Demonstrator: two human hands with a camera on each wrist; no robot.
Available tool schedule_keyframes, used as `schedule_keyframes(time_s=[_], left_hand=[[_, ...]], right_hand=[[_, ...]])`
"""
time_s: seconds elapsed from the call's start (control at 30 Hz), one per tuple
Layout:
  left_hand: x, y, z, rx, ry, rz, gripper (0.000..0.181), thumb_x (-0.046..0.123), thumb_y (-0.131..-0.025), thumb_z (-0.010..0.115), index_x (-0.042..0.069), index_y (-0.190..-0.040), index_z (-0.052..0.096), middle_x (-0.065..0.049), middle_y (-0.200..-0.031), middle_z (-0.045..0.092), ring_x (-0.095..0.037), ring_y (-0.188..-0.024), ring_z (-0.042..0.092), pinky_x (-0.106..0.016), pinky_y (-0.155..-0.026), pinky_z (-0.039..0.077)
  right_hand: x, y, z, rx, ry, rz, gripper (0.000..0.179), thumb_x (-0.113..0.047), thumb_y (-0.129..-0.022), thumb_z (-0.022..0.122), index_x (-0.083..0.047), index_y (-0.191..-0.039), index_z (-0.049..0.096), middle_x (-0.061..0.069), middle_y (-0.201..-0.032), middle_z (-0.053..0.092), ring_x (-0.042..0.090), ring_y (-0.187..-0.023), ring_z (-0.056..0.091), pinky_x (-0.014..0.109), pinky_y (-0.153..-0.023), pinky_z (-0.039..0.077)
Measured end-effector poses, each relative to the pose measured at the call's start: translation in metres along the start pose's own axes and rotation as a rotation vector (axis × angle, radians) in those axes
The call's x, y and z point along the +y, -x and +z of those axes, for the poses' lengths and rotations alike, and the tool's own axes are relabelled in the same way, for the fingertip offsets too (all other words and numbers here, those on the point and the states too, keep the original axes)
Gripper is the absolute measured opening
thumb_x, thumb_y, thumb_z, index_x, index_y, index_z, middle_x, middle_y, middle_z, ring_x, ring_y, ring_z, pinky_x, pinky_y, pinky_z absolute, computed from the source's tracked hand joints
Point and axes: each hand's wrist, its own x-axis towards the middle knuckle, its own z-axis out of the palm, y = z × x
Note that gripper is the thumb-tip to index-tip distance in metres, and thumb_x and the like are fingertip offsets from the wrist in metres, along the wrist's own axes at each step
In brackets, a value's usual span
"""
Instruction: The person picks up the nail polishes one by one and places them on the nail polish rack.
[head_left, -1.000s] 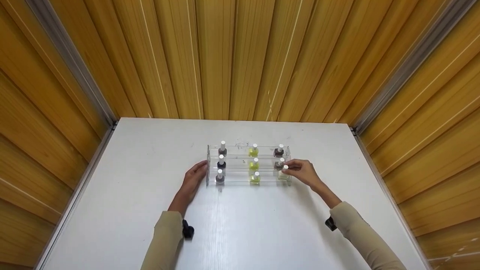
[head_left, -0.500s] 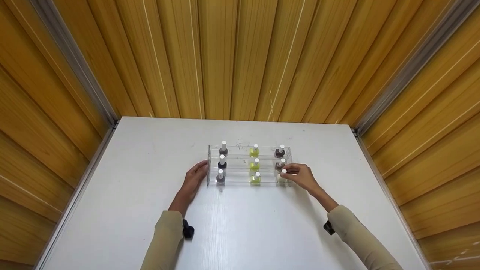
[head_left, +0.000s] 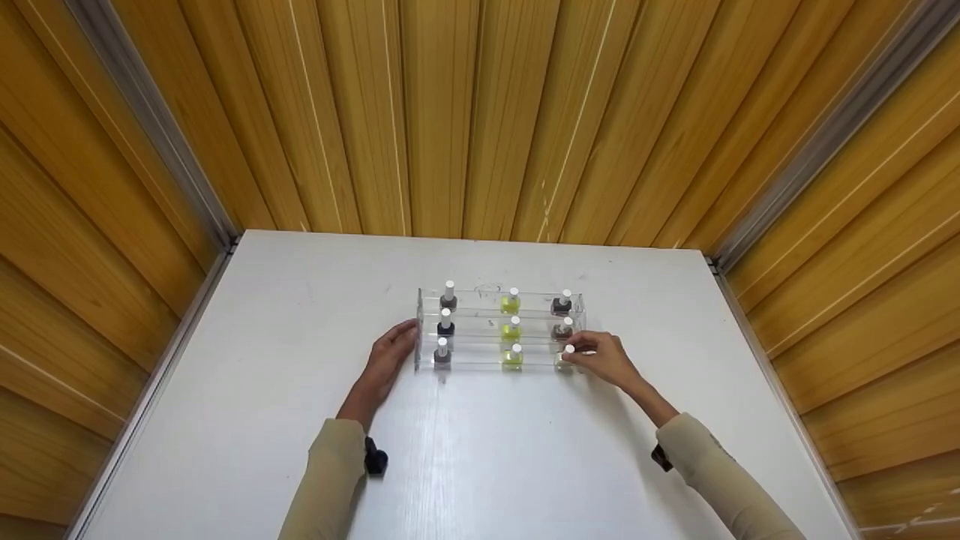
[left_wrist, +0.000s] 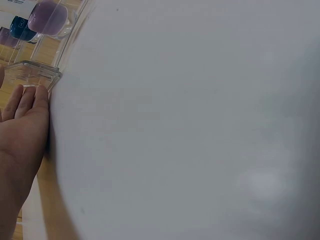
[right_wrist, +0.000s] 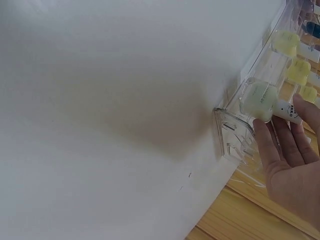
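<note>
A clear tiered rack [head_left: 419, 330] holds small nail polish bottles with white caps, in left, middle and right columns. My right hand [head_left: 606, 358] pinches the white cap of a pale nail polish bottle [right_wrist: 259, 100], which sits upright at the right end of the front tier. In the right wrist view the thumb is on the cap and a fingertip is by the bottle's base. My left hand [head_left: 388, 356] rests with extended fingers against the rack's left end panel [left_wrist: 32, 72]. A purple bottle [left_wrist: 48, 18] stands near that end.
Yellow bottles [head_left: 512, 358] form the middle column. Dark bottles [head_left: 445, 327] stand at the left, and more dark ones [head_left: 562, 305] at the right behind the pale one. The rack is on a white table [head_left: 480, 450], with wood-look panels [head_left: 435, 120] around it.
My right hand has lowered the pale bottle and shifted it slightly left, into the front tier's right end. The left hand keeps its place at the rack's side.
</note>
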Motion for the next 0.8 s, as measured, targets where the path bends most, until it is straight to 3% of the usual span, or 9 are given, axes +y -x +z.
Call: schedule_keyframes(time_s=[0.23, 0.4, 0.57, 0.67, 0.8], left_hand=[[0.0, 0.003, -0.001, -0.011, 0.021, 0.001, 0.047, 0.023, -0.102, 0.066, 0.005, -0.144, 0.055, -0.016, -0.151, 0.055, -0.023, -0.141, 0.05, -0.023, -0.113, 0.042], [0.001, 0.001, -0.003, -0.009, 0.027, 0.007, 0.048, 0.02, -0.102, 0.064, 0.002, -0.145, 0.053, -0.019, -0.152, 0.053, -0.018, -0.135, 0.053, -0.016, -0.103, 0.046], [0.001, -0.001, -0.005, -0.002, 0.022, 0.004, 0.047, 0.019, -0.102, 0.065, 0.003, -0.145, 0.055, -0.019, -0.15, 0.055, -0.013, -0.128, 0.057, -0.016, -0.103, 0.047], [0.001, -0.003, -0.006, -0.012, 0.025, 0.01, 0.047, 0.02, -0.102, 0.065, 0.004, -0.145, 0.055, -0.017, -0.151, 0.055, -0.016, -0.133, 0.054, -0.022, -0.11, 0.044], [0.001, -0.006, -0.006, -0.022, 0.018, 0.012, 0.049, 0.024, -0.101, 0.066, 0.006, -0.145, 0.055, -0.015, -0.152, 0.054, -0.022, -0.142, 0.047, -0.034, -0.122, 0.036]], right_hand=[[-0.001, 0.001, 0.001, -0.014, -0.016, -0.001, 0.021, -0.008, -0.087, 0.081, 0.005, -0.102, 0.074, 0.023, -0.101, 0.076, 0.032, -0.093, 0.076, 0.032, -0.085, 0.063], [-0.005, 0.002, 0.0, -0.032, -0.03, -0.003, 0.023, -0.007, -0.089, 0.079, 0.006, -0.106, 0.073, 0.025, -0.105, 0.076, 0.039, -0.099, 0.075, 0.037, -0.088, 0.063], [-0.016, 0.003, -0.003, -0.029, -0.054, -0.002, 0.025, 0.005, -0.089, 0.074, 0.016, -0.111, 0.068, 0.034, -0.11, 0.071, 0.05, -0.104, 0.07, 0.046, -0.092, 0.061], [-0.016, 0.003, -0.011, -0.01, -0.044, 0.007, 0.025, 0.0, -0.091, 0.074, 0.013, -0.112, 0.069, 0.03, -0.11, 0.073, 0.039, -0.101, 0.074, 0.037, -0.09, 0.062], [-0.007, 0.002, -0.022, 0.043, -0.039, 0.014, 0.024, -0.009, -0.092, 0.076, 0.007, -0.11, 0.073, 0.022, -0.105, 0.076, 0.017, -0.09, 0.075, 0.018, -0.075, 0.059]])
